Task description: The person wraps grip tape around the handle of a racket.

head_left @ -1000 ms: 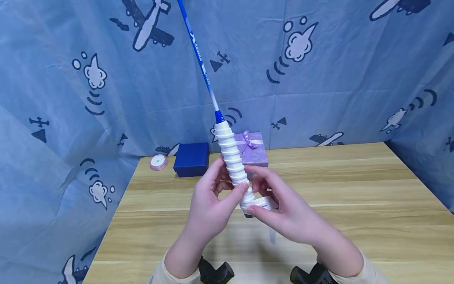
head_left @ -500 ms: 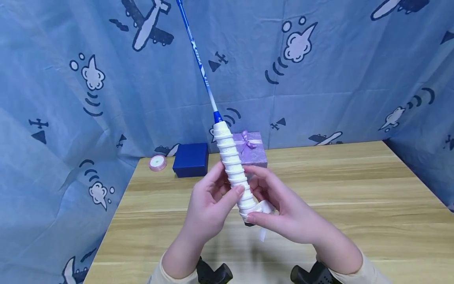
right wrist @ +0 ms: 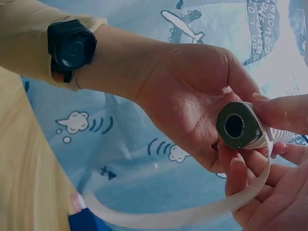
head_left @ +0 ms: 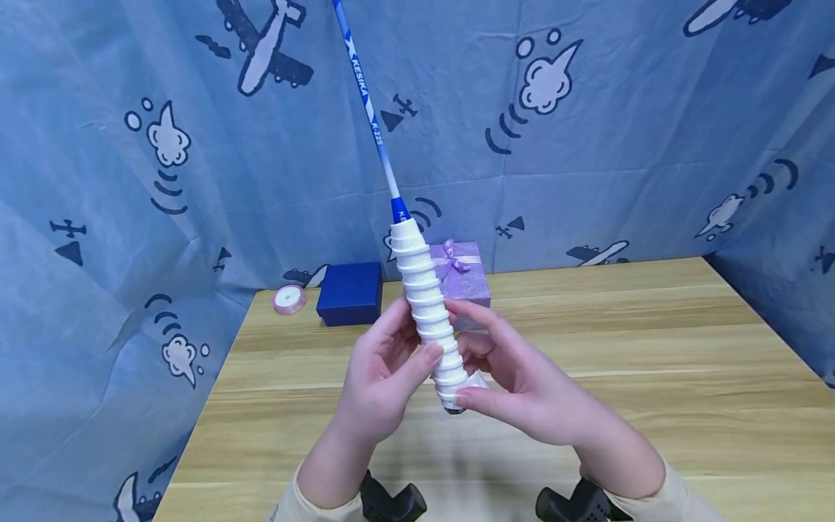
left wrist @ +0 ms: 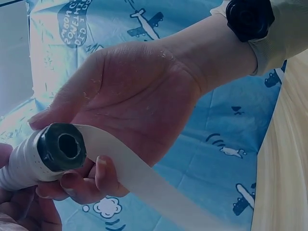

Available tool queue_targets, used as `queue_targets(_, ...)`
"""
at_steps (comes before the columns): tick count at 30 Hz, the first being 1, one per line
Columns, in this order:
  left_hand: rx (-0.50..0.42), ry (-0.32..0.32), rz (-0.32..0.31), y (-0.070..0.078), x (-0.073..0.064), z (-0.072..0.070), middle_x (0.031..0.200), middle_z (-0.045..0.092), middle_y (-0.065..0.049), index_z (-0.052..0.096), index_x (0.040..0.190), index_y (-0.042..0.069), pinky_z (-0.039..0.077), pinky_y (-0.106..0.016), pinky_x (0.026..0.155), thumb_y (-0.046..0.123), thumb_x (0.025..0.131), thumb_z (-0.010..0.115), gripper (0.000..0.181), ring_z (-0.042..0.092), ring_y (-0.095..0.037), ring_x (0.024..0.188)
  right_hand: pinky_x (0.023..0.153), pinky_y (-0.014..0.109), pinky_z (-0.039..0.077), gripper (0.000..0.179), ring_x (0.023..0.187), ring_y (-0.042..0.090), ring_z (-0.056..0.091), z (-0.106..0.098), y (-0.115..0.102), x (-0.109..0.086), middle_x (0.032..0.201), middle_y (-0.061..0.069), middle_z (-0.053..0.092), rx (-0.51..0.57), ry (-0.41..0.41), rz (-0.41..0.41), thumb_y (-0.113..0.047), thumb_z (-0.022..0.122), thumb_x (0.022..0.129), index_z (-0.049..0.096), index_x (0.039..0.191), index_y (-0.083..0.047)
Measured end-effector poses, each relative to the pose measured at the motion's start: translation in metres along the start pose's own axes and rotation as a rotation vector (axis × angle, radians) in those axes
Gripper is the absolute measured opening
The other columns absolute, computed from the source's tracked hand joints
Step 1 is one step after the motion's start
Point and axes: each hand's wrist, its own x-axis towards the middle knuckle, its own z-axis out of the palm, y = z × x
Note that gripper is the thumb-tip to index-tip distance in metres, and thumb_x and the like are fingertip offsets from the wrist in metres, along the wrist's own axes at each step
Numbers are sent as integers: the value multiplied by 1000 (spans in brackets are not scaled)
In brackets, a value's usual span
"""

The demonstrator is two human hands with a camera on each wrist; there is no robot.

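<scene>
A badminton racket (head_left: 365, 94) with a blue and white shaft stands tilted, its head beyond the top of the head view. White grip tape (head_left: 424, 290) spirals round its handle in ridged turns. My left hand (head_left: 378, 384) holds the lower handle between thumb and fingers. Near the butt, my right hand (head_left: 535, 384) pinches the tape against the handle with its thumb. The dark butt cap (left wrist: 48, 147) shows a round hole in the left wrist view. From there a loose tape tail (right wrist: 183, 216) hangs in a curve below the hands in the right wrist view.
On the wooden table (head_left: 652, 326), a pink-rimmed ribbon spool (head_left: 289, 299), a dark blue box (head_left: 350, 293) and a purple gift box (head_left: 466, 279) with a bow stand along the back. Behind hangs a blue curtain (head_left: 587, 181) printed with planes.
The handle has turned in my hands, bringing the shaft lettering more toward the camera. The loose tape by my right hand has moved mostly behind the handle and fingers.
</scene>
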Motion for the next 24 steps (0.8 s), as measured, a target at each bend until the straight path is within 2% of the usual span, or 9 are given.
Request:
queue_targets(4, 10, 1, -4, 1, -1, 0, 139, 52, -26, 42, 149, -7, 53, -28, 104, -3, 99, 56, 52, 57, -24, 115, 88, 28, 55, 89, 104, 21, 63, 1, -1, 0, 116, 13, 65, -22, 28, -3, 18, 67, 88, 21, 161, -4)
queue_targets(6, 55, 6, -1, 0, 0, 2, 138, 54, -22, 45, 148, -4, 54, -27, 101, -2, 99, 57, 50, 57, -24, 113, 84, 28, 54, 88, 98, 21, 61, 1, -1, -1, 110, 11, 63, -47, 46, -12, 18, 69, 87, 24, 160, -2)
queue_targets(11, 240, 59, -12, 0, 1, 10, 122, 59, -7, 57, 136, 9, 55, -26, 76, 7, 97, 69, 40, 57, -22, 94, 84, 26, 53, 89, 95, 20, 59, 3, -2, -4, 109, 9, 62, -104, 75, -24, 18, 72, 84, 28, 158, -1)
queue_targets(14, 254, 107, -34, 1, 2, 13, 118, 61, -5, 60, 132, 12, 55, -24, 70, 7, 92, 76, 43, 59, -22, 88, 86, 25, 51, 89, 98, 19, 60, 4, -1, -4, 112, 9, 63, -133, 84, -19, 16, 74, 84, 28, 159, -3)
queue_targets(19, 211, 170, -53, 2, 2, 13, 119, 66, -7, 60, 135, 10, 60, -26, 79, 2, 88, 80, 51, 63, -24, 93, 85, 25, 53, 87, 96, 19, 62, 5, -1, -3, 113, 8, 63, -129, 76, -14, 15, 73, 86, 29, 159, -3)
queue_targets(24, 159, 167, -51, 3, 0, 11, 127, 64, -10, 57, 138, 4, 61, -31, 91, -1, 92, 73, 50, 65, -25, 102, 75, 28, 57, 81, 90, 21, 61, 2, 0, -3, 118, 13, 61, -44, 13, 5, 16, 66, 91, 26, 159, -3)
